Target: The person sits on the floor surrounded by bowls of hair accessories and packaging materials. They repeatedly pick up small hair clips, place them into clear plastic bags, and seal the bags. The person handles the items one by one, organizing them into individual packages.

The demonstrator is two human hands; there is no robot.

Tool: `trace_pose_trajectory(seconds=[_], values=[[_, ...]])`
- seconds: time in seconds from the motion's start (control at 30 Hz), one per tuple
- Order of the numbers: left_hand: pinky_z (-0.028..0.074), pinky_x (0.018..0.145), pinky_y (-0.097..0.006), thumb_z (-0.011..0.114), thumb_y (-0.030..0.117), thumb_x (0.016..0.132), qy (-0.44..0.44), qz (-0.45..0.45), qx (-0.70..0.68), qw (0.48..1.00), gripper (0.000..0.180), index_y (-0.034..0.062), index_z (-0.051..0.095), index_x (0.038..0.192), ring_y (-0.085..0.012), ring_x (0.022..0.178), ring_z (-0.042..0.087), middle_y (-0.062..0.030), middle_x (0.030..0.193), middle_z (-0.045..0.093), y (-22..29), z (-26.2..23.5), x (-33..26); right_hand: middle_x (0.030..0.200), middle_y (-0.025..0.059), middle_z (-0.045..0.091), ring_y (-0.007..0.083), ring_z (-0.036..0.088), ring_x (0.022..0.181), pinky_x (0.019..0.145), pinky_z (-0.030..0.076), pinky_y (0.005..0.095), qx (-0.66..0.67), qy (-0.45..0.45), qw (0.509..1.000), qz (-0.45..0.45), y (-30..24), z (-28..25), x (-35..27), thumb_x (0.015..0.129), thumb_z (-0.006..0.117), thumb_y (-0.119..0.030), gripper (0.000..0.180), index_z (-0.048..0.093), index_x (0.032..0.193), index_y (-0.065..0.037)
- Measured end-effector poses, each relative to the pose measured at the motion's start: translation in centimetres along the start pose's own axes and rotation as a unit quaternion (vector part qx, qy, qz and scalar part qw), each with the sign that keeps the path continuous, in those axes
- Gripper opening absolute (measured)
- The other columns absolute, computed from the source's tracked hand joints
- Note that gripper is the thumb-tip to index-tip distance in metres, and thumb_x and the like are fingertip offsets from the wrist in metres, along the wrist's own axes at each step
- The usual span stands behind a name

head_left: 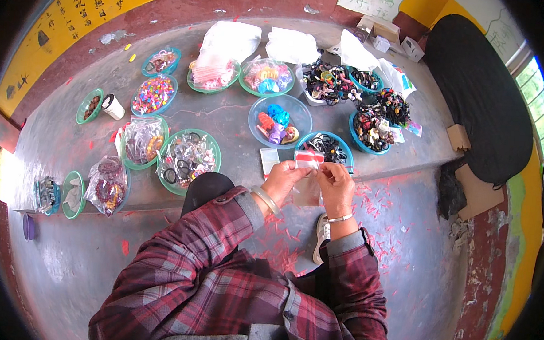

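My left hand (282,181) and my right hand (336,183) hold a small clear plastic bag (308,187) with a red and white top strip between them, fingers pinching at its upper edge. The bag hangs over the edge of a grey concrete step (238,116). Just beyond my hands stands a blue bowl of dark hair ties (326,147). A second small packet (269,160) lies flat on the step beside my left hand.
Several bowls of colourful hair accessories cover the step: a clear bowl with blue and orange clips (279,122), a green bowl of rings (188,159), bags of beads (107,185). White plastic bags (231,40) lie at the back. Red scraps litter the floor (404,238).
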State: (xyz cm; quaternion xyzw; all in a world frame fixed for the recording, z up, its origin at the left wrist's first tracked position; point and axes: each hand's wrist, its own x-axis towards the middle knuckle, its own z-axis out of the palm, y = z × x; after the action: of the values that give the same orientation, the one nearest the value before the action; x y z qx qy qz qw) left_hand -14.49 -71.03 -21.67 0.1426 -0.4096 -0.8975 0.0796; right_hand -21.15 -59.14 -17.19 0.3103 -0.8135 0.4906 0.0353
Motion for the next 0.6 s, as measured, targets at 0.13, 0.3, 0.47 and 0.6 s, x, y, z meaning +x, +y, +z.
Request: trace_pose_trajectory(seconds=[0.13,0.3,0.47,0.6], values=[[0.046,0.07,-0.024,0.06,0.013,0.08,0.018,0.005,0.016,1.0,0.02,-0.0002,0.058,0.095,-0.0111,0.078,0.059,-0.005,0.088,0.061,0.3,0.5,-0.3,0.07,0.0006,0.059,0.008,0.053,0.062,0.057,0.044,0.0219,0.137,0.005,0.985,0.107,1.4,0.0,0.0,0.074,0.064,-0.005,0.008,0.062,0.08,-0.001],[0.045,0.071,-0.025,0.059,0.01,0.08,-0.023,0.01,-0.002,1.0,0.023,-0.0006,0.056,0.099,-0.0109,0.08,0.057,-0.0051,0.091,0.06,0.8,1.2,-0.9,0.07,-0.0009,0.059,0.0064,0.052,0.061,0.056,0.043,0.0191,0.321,-0.021,0.923,0.209,2.5,-0.2,0.4,0.077,0.062,-0.005,0.006,0.062,0.079,0.001],[0.046,0.075,-0.028,0.057,0.005,0.079,-0.052,0.022,0.022,0.998,0.023,0.0019,0.055,0.102,-0.0133,0.083,0.058,-0.0048,0.093,0.06,0.2,0.6,-0.6,0.069,-0.0001,0.059,0.0059,0.052,0.06,0.054,0.043,0.0191,0.362,-0.022,0.903,0.232,3.2,-0.2,0.5,0.078,0.062,-0.005,0.006,0.062,0.081,-0.001],[0.046,0.071,-0.026,0.056,0.002,0.076,-0.019,0.001,0.036,0.999,0.023,-0.0009,0.055,0.099,-0.0134,0.078,0.058,-0.0062,0.089,0.06,0.2,0.4,-0.5,0.069,-0.0005,0.058,0.0053,0.051,0.06,0.054,0.042,0.0183,0.36,-0.009,0.902,0.237,2.8,-0.1,0.4,0.078,0.062,-0.005,0.006,0.063,0.081,-0.001]])
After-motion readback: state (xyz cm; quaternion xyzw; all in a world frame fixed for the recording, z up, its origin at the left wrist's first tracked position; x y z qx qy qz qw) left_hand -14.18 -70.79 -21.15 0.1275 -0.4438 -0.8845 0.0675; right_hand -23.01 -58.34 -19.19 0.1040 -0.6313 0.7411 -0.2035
